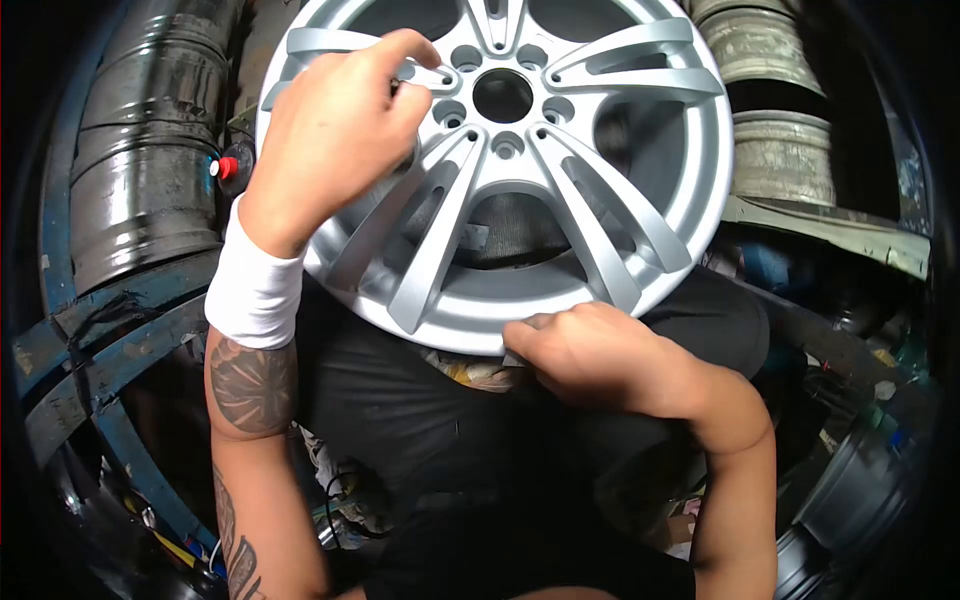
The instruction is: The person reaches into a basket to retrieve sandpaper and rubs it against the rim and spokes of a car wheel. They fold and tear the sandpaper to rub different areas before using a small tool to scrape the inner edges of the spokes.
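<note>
Alloy wheel point(520, 165) lies tilted on the person's lap, face towards them, between the two hands. Its hub bore sits just right of the left hand point(335, 130) and above the right hand point(590, 350). At the far left, dark steel rims point(145, 170) are stacked beyond the left forearm, with a red knob point(228, 167) close to the white wristband point(255, 290). The left hand curls over an upper-left spoke, thumb and forefinger pinched narrow by the bolt holes; I cannot tell whether they hold anything. Further right and nearer the body, the right hand presses the wheel's lower rim, fingers folded tight on a pale scrap point(515, 355). The left hand is the nearer to the hub. Worn rims point(780, 120) stand beyond the wheel's right edge.
</note>
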Demonstrator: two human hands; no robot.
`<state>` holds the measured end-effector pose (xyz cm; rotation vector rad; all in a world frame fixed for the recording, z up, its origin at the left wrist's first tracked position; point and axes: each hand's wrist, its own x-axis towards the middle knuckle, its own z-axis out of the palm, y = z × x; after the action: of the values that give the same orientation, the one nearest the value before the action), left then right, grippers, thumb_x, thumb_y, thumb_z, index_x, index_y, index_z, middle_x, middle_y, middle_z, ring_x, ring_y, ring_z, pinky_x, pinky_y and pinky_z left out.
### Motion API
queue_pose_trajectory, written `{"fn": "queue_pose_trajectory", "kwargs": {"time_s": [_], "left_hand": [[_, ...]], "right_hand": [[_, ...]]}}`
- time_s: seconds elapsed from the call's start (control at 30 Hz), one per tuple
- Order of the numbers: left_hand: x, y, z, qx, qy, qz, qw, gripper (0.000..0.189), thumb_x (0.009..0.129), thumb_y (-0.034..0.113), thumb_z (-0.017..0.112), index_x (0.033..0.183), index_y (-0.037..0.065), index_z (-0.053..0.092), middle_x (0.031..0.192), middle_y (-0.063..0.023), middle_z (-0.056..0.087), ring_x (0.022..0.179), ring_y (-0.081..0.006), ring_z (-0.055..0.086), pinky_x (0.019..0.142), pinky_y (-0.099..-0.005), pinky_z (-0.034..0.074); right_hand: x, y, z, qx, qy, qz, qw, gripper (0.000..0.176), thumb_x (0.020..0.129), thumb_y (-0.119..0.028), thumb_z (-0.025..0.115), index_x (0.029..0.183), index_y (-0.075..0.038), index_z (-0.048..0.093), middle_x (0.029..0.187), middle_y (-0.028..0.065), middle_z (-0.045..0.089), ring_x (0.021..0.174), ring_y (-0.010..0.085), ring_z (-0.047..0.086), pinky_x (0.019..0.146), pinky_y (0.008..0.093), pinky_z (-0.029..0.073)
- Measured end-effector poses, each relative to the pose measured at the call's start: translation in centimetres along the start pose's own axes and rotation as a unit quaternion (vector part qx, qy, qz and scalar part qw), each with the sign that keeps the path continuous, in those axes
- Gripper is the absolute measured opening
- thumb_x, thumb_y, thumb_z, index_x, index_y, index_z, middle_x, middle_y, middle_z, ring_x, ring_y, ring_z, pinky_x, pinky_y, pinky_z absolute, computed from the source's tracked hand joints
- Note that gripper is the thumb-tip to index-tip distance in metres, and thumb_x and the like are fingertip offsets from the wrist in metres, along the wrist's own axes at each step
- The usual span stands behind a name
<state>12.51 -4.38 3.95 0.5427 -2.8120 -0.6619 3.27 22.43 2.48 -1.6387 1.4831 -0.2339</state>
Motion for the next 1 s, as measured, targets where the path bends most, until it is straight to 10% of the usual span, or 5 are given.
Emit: {"fn": "queue_pose_trajectory", "kwargs": {"time_s": [0.2,0.33,0.53,0.63,1.0], "left_hand": [[2.3,-1.6,1.7,-0.067,-0.009,-0.01,0.998,0.033,0.091,0.014,0.057,0.116,0.006,0.077,0.065,-0.0085,0.056,0.057,-0.0131,0.05,0.058,-0.0327,0.042],[1.6,-0.7,-0.7,-0.053,0.016,0.074,0.996,0.026,0.1,0.028,0.065,0.113,0.007,0.073,0.093,-0.0117,0.074,0.085,-0.0276,0.07,0.074,-0.0409,0.056],[1.7,-3.0,3.5,-0.207,0.034,0.074,0.975,0.027,0.097,0.025,0.066,0.114,0.005,0.074,0.096,-0.0161,0.075,0.088,-0.0325,0.072,0.081,-0.0446,0.057],[1.9,-1.9,2.5,-0.126,-0.019,0.008,0.992,0.027,0.097,0.025,0.067,0.115,0.006,0.074,0.096,-0.016,0.075,0.088,-0.0329,0.073,0.081,-0.0449,0.058],[1.7,-3.4,2.6,-0.062,0.073,0.106,0.99,0.029,0.092,0.023,0.063,0.112,0.005,0.076,0.089,-0.0194,0.074,0.085,-0.0367,0.073,0.08,-0.0458,0.057]], "right_hand": [[2.2,-0.4,2.6,0.177,0.107,-0.068,0.976,0.017,0.092,0.001,0.054,0.108,-0.003,0.055,0.079,0.0209,0.069,0.081,0.0443,0.072,0.069,0.0515,0.057],[0.3,-1.6,-2.8,0.129,-0.126,0.153,0.972,0.024,0.093,-0.001,0.054,0.117,-0.003,0.056,0.099,0.0221,0.072,0.088,0.045,0.071,0.075,0.0532,0.054],[0.5,-0.4,3.0,0.059,0.132,-0.053,0.988,0.034,0.093,-0.004,0.057,0.126,0.003,0.061,0.121,0.0248,0.073,0.113,0.0383,0.072,0.097,0.0453,0.059],[-2.0,-1.2,2.3,-0.039,0.104,0.054,0.992,0.035,0.091,-0.001,0.058,0.124,0.004,0.067,0.126,0.0195,0.074,0.121,0.0333,0.07,0.109,0.0397,0.056],[-1.9,-2.7,3.4,-0.11,0.147,0.145,0.972,0.027,0.093,-0.005,0.057,0.119,0.0,0.065,0.125,0.0183,0.073,0.112,0.0327,0.074,0.094,0.0397,0.062]]}}
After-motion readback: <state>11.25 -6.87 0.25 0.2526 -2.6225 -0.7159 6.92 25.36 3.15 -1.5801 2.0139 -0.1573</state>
